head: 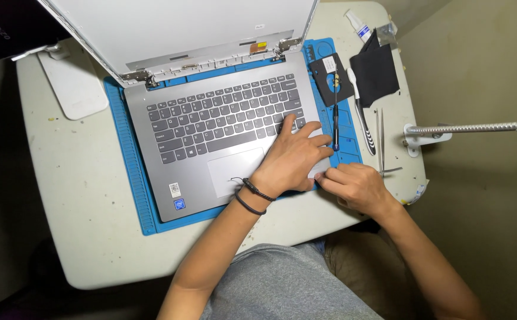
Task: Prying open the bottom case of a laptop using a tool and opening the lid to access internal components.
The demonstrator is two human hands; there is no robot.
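A grey laptop (211,136) lies open on a blue work mat (129,166), its lid tilted back with bare hinges showing. My left hand (294,155) rests flat on the laptop's right palm rest, fingers spread toward the keys. My right hand (353,185) is curled at the laptop's front right corner, fingertips pinching its edge. Whether it holds a small tool cannot be seen. Black cord bracelets circle my left wrist.
A thin screwdriver (335,112), a black and white pen-like tool (362,115) and tweezers (380,133) lie right of the laptop. A black cloth (377,71) and small glue bottle (358,25) sit at the back right. A flexible lamp arm (471,127) reaches in from the right.
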